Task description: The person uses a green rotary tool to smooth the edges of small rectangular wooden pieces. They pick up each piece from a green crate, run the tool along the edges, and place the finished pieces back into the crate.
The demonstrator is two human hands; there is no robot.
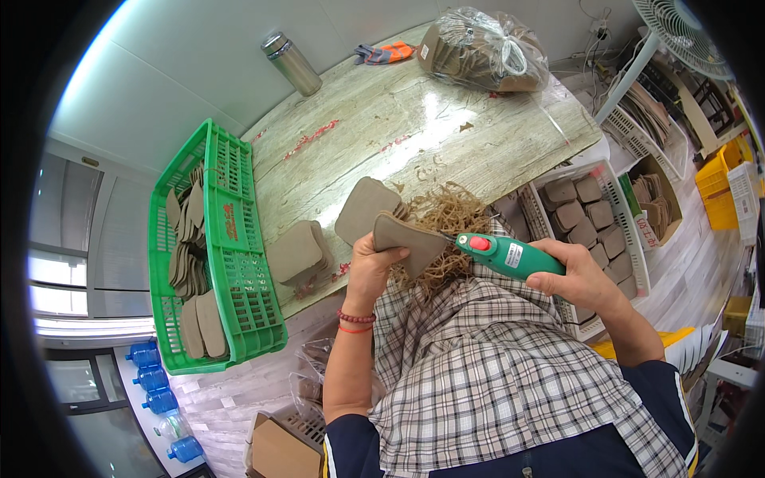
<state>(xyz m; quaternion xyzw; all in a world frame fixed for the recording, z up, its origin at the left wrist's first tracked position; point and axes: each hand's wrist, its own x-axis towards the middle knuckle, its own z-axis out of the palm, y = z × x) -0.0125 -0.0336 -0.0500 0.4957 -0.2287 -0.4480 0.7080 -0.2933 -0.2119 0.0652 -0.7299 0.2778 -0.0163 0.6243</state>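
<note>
My left hand [372, 269] grips a thin, grey-brown pad [412, 242] with rounded corners, thumb on its face. My right hand [577, 275] holds a green handheld electric tool [508, 257] with a red switch. The tool's narrow tip meets or nearly meets the pad's right edge; exact contact cannot be told. Behind and below the pad lies a tangle of thin brown trimmed strips [454, 209], partly over the table edge and the checked apron [526, 382]. Two stacks of similar pads, a farther stack [367, 206] and a left stack [299, 251], rest on the table.
A green plastic crate [215, 239] holding pads stands at the table's left. On the wood-patterned table [358, 131] are a steel flask [293, 66], grey-orange gloves [385, 54] and a bag of pads [484, 51]. To the right are a pad-filled white crate [636, 251] and a fan [684, 30].
</note>
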